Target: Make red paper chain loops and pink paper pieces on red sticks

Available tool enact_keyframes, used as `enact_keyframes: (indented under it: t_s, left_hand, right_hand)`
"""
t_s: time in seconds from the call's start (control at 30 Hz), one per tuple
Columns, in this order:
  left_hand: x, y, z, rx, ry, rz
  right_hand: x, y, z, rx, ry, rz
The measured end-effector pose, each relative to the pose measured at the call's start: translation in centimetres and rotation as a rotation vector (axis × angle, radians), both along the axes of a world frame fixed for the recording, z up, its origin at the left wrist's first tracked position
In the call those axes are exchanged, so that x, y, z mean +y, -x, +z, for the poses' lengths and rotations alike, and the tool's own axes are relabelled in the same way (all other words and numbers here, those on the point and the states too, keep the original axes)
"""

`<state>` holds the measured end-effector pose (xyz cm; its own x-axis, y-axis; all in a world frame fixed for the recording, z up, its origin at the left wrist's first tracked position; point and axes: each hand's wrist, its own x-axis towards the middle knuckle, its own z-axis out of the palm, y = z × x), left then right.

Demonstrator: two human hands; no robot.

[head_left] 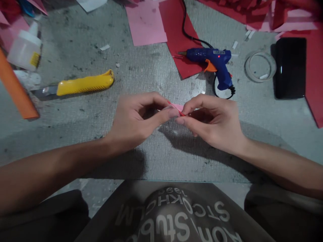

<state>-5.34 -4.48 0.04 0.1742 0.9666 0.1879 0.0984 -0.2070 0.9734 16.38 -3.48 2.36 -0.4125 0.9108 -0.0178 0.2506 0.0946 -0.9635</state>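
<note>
Both hands meet above the middle of the table, pinching one small pink and red paper piece (178, 107) between them. My left hand (141, 117) grips its left side with thumb and forefinger. On the other side, the thumb and forefinger of my right hand (212, 121) are closed on its red edge. The fingers cover most of the piece, so its full shape is hidden. Just beyond my right hand lies a blue glue gun (219, 62) with an orange trigger and a lit red light. A yellow utility knife (84, 84) rests beyond my left hand.
Pink paper (147, 23) and red paper (174, 43) lie at the back. At right are a tape roll (248, 67) and a black phone-like object (290, 67). A glue bottle (25, 47) and an orange strip (17, 87) are at left. The glue gun's black cord (185, 27) runs backward.
</note>
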Motion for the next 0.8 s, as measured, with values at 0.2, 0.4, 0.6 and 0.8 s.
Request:
enact_keyframes:
  t_s: [0.2, 0.4, 0.6, 0.8]
  left_hand:
    - [-0.3, 0.0, 0.4, 0.054, -0.087, -0.013]
    - [-0.5, 0.5, 0.5, 0.191, -0.204, -0.124]
    - [-0.9, 0.5, 0.9, 0.424, -0.538, -0.466]
    - [-3.3, -0.9, 2.0, 0.46, -0.761, -0.908]
  right_hand:
    - [0.5, 0.1, -0.2, 0.07, 0.053, -0.125]
    - [1.1, 0.3, 0.0, 0.149, 0.141, -0.156]
    - [1.2, 0.3, 0.0, 0.113, 0.108, -0.15]
    - [1.5, 0.3, -0.7, 0.1, 0.086, -0.137]
